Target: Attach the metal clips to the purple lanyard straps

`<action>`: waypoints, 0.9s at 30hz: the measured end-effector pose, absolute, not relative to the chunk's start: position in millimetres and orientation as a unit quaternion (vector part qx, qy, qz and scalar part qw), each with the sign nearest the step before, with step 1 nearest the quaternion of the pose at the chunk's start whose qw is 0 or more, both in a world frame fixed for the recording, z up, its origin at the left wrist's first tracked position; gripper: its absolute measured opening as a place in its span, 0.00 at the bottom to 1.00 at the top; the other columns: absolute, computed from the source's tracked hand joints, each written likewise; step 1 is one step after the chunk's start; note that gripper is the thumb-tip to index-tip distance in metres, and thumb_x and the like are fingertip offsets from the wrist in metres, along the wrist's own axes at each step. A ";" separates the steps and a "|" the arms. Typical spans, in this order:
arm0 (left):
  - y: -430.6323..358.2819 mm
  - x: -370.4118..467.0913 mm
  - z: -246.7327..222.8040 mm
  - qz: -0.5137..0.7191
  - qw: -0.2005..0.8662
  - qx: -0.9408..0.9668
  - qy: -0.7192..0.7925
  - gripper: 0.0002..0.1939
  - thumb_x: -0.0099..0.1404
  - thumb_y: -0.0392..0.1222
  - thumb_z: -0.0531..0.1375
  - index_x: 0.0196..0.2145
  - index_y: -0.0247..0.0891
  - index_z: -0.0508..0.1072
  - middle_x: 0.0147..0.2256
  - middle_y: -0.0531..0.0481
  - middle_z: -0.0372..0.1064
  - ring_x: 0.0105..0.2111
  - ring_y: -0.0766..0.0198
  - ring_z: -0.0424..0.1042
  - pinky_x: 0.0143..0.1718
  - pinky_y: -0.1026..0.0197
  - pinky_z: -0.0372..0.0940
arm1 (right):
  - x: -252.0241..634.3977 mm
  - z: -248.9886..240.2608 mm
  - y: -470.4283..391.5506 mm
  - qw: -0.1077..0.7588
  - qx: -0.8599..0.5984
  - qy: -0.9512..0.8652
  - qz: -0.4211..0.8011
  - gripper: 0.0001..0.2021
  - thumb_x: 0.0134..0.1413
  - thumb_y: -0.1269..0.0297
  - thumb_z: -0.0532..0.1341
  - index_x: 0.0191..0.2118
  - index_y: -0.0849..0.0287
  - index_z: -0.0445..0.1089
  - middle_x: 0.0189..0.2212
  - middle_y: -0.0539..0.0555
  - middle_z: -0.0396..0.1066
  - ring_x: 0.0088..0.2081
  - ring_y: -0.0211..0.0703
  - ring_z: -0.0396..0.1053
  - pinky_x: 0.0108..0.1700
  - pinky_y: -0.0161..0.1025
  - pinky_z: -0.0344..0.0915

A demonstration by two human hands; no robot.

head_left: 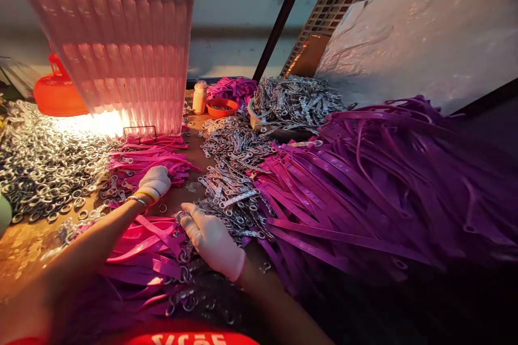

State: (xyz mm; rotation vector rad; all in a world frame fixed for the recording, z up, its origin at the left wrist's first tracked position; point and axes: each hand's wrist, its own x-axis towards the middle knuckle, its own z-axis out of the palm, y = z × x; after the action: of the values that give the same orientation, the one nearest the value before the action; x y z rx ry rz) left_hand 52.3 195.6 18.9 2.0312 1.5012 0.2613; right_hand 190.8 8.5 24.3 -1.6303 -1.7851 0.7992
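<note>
My left hand (156, 182), in a knitted glove with a yellow band and a bangle at the wrist, is curled closed beside a pile of pink straps (151, 159). What it holds, if anything, is hidden. My right hand (214, 240), in a pale glove, pinches a small metal ring (179, 216) between thumb and fingers. Below it lie more purple straps (141, 264) with metal rings at their ends, close to my body. Touching distance to its right is a heap of flat metal links (230, 194).
A large heap of metal rings (40, 161) covers the left, under a red lamp (60, 89) and a ribbed translucent sheet (121, 38). Long purple straps (364, 188) fill the right. Behind stand a bottle (199, 98), an orange bowl (222, 108) and a tub of links (295, 99).
</note>
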 end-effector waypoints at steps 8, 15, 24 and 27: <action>169.5 56.7 20.8 0.089 0.224 0.778 0.580 0.07 0.62 0.34 0.59 0.37 0.33 0.77 0.39 0.39 0.76 0.41 0.53 0.75 0.40 0.59 0.67 | 195.4 11.4 10.5 0.362 -0.591 -0.669 0.268 0.16 0.69 0.59 0.56 0.56 0.56 0.71 0.44 0.56 0.79 0.45 0.45 0.76 0.49 0.36 0.68; 78.8 -16.0 59.0 0.226 0.645 0.538 0.493 0.18 0.59 0.47 0.62 0.44 0.35 0.73 0.24 0.53 0.69 0.16 0.71 0.61 0.15 0.69 0.51 | 177.4 20.5 6.8 0.375 -0.538 -0.727 0.206 0.14 0.69 0.64 0.55 0.57 0.57 0.68 0.47 0.57 0.76 0.48 0.46 0.74 0.51 0.39 0.66; 12.8 -35.6 35.2 0.280 0.590 0.601 0.460 0.07 0.62 0.42 0.56 0.32 0.37 0.71 0.22 0.54 0.66 0.20 0.68 0.62 0.21 0.67 0.58 | 147.0 28.6 -14.0 0.226 -0.530 -0.806 0.134 0.12 0.66 0.72 0.54 0.52 0.59 0.70 0.37 0.55 0.77 0.39 0.43 0.74 0.40 0.35 0.64; 8.8 -35.6 31.5 0.267 0.459 0.696 0.483 0.07 0.59 0.37 0.56 0.32 0.36 0.75 0.27 0.50 0.71 0.27 0.64 0.67 0.30 0.64 0.63 | 144.4 28.3 -22.6 0.173 -0.540 -0.821 0.070 0.13 0.65 0.74 0.52 0.51 0.60 0.70 0.34 0.55 0.76 0.35 0.44 0.73 0.35 0.36 0.61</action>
State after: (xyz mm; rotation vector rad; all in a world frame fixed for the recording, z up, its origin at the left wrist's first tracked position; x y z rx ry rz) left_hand -35.6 8.8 31.5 1.7138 1.1893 0.6565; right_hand 144.4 -22.6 28.3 -1.5310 -2.3284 0.1999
